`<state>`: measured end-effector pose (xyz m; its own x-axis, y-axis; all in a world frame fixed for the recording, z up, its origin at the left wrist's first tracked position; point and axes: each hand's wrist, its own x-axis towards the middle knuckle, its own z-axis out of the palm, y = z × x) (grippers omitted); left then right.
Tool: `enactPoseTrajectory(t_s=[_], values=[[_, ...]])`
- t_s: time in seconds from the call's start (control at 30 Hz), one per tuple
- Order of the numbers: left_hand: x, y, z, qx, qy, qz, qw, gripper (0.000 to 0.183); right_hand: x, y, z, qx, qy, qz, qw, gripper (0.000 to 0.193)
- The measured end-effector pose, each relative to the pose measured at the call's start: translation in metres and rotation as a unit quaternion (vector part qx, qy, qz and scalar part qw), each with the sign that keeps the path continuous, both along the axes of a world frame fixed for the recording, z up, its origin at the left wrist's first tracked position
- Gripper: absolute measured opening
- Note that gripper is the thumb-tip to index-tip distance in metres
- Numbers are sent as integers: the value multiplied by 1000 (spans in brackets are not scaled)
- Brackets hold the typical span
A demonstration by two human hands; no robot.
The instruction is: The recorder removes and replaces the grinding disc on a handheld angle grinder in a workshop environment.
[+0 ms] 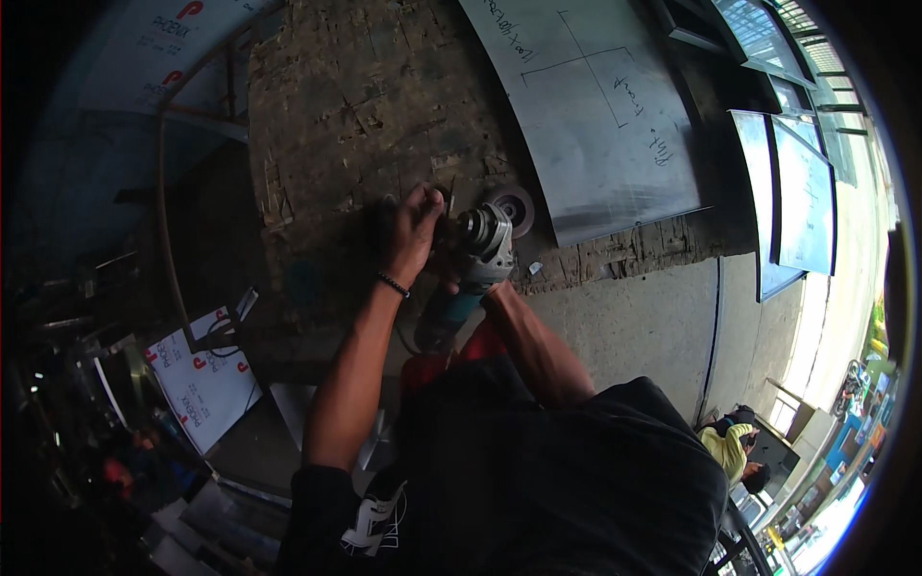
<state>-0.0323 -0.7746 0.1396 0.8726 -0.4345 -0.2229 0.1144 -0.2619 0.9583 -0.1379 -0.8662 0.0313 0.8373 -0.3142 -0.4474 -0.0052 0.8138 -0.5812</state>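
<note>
From my remote view, the angle grinder point(492, 248) is over the near edge of the worn wooden table point(336, 115), its bare-looking spindle facing left; my right grip point(493, 291) is wrapped around the body, partly hidden behind it; my left grip point(415, 232) has its fingers curled near the spindle, and I cannot tell whether it pinches anything; a round disc point(520, 217) shows just beyond the grinder's head; a marked metal sheet point(595, 168) lies to the right; boxy shapes point(206, 514) sit at lower left, too dark for me to tell what they contain.
</note>
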Motion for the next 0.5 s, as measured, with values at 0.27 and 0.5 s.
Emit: enactPoseTrajectory(t_s=[0.27, 0.5], values=[[-9, -3, -2, 89, -25, -69, 993, 38, 1, -5, -20, 356, -296, 126, 877, 75], [30, 15, -37, 158, -111, 54, 980, 41, 4, -1, -21, 277, -378, 153, 870, 73]])
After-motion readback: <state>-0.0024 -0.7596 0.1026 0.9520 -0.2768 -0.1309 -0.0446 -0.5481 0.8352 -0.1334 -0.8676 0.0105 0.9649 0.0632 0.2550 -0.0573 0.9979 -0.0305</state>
